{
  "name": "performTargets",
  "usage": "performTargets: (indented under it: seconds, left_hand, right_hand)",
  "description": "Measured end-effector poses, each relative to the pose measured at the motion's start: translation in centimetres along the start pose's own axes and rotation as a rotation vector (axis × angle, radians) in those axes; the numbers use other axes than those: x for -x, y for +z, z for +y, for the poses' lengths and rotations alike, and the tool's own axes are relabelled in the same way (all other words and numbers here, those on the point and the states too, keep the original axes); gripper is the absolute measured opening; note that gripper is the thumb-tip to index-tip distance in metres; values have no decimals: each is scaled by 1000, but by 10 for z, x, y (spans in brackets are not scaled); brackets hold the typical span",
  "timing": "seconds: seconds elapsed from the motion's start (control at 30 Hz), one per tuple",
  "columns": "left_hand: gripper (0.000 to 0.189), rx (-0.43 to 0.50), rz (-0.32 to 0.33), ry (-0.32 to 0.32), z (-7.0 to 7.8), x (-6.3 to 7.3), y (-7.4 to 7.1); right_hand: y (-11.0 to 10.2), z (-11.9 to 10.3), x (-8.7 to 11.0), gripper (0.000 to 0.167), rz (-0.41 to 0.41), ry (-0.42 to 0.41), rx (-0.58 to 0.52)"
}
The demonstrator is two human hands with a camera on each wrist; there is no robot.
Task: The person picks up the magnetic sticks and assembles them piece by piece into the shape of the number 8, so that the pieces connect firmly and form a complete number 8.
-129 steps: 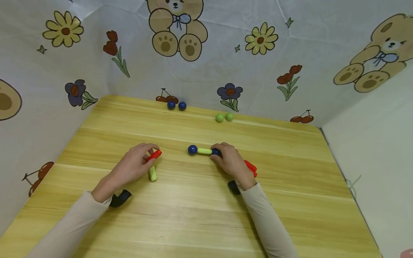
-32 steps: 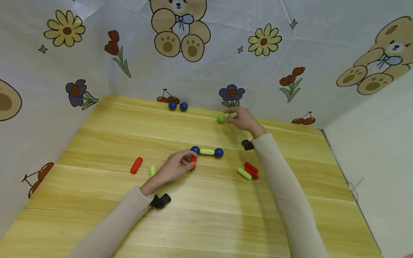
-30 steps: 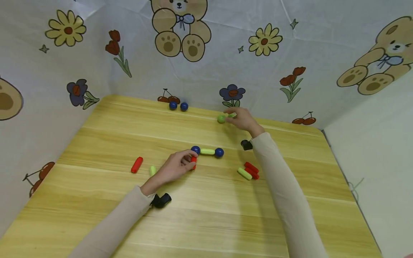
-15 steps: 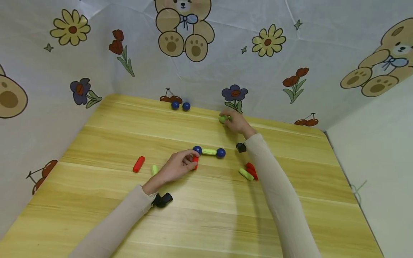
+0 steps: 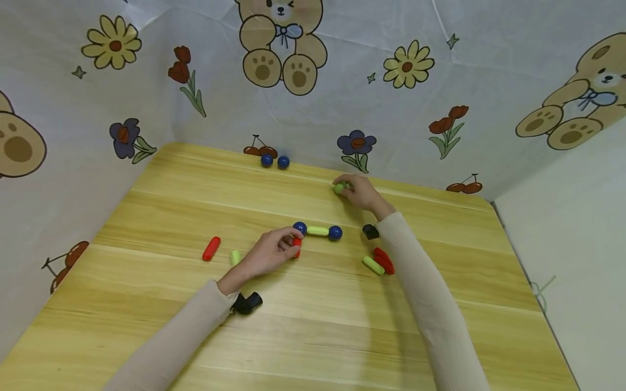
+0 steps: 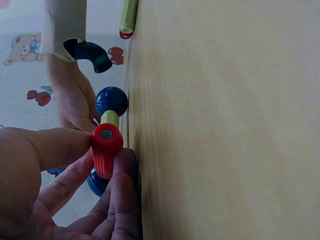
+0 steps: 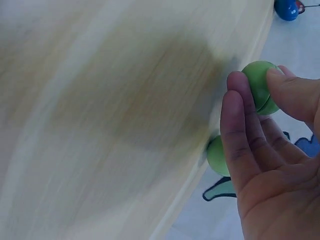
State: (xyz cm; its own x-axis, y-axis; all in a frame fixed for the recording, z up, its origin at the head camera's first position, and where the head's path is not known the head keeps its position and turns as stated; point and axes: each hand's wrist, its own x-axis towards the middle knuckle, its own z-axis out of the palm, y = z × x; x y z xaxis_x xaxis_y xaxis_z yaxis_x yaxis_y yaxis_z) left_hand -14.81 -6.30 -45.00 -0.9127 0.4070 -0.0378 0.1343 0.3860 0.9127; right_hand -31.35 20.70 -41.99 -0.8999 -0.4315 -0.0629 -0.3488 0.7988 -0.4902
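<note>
My left hand pinches a red magnetic rod between thumb and fingers. The rod's far end meets a blue ball, the left one of a pair joined by a yellow-green rod. The right blue ball forms the other end of that bar, which lies on the table. Near the back edge, my right hand pinches a green ball between thumb and fingertips. A second green ball sits behind its fingers, partly hidden by them.
Two loose blue balls rest at the table's back edge. On the left lie a red rod and a yellow-green rod, partly behind my left wrist. Another yellow-green rod lies beside red rods near my right forearm.
My right hand left the blue ball, reached back to the green balls, gripped one and drew it slightly forward. Earlier my left hand brought a red rod rightward to the left blue ball; it now holds still.
</note>
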Motion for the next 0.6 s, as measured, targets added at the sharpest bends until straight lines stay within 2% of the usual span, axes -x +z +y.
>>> performTargets:
  seconds: [0.33,0.43,0.6]
  left_hand:
    - [25,-24,4,18,1,2,0]
    - [25,-22,-1,19,2,2,-1]
    - [25,-17,-6,22,2,2,-1]
  right_hand:
    - [-6,-10,35,31,59,-144,-104]
    - [-8,-17,47,29,78,-192,-112]
    - [-9,-30,68,28,86,-225,-91]
